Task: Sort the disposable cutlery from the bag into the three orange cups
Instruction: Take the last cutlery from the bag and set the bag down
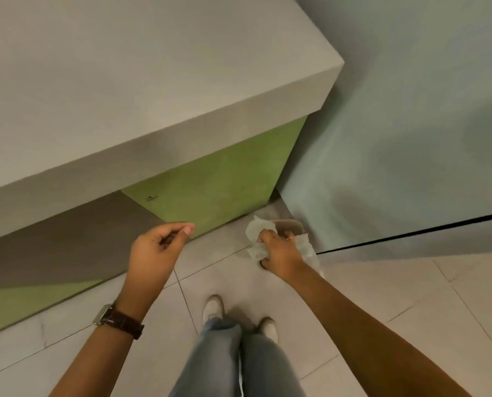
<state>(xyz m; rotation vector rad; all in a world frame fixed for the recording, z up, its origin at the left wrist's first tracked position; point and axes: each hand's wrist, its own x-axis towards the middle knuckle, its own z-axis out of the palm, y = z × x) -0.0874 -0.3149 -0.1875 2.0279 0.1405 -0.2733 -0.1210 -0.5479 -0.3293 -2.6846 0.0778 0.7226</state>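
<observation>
From the head view, the person is standing and looking down past a pale grey table (124, 81) with a green cabinet front (216, 179) beneath it.

The right grip (279, 250) is reaching low toward the corner where the cabinet is meeting the pale wall (410, 110). Its fingers are curling round a crumpled whitish bag (255, 229), with folds of the bag sticking out on both sides of the knuckles. The bag is sitting in that grip, above the tiled floor (382, 296), beside the cabinet's lower corner. A tan rounded object (292, 224) is lying just behind the bag; I cannot tell what it is, or whether the bag is touching it.

The left grip (161, 247) is hovering in front of the cabinet, well apart from the bag. Its fingers are hanging loosely curled with the thumb lying near the forefinger, and it is holding nothing that shows. A brown-strapped watch (116, 320) is sitting on that wrist.

Below the arms, legs in grey-blue jeans (224, 362) are ending in pale shoes (213, 306) on the tiles.
</observation>
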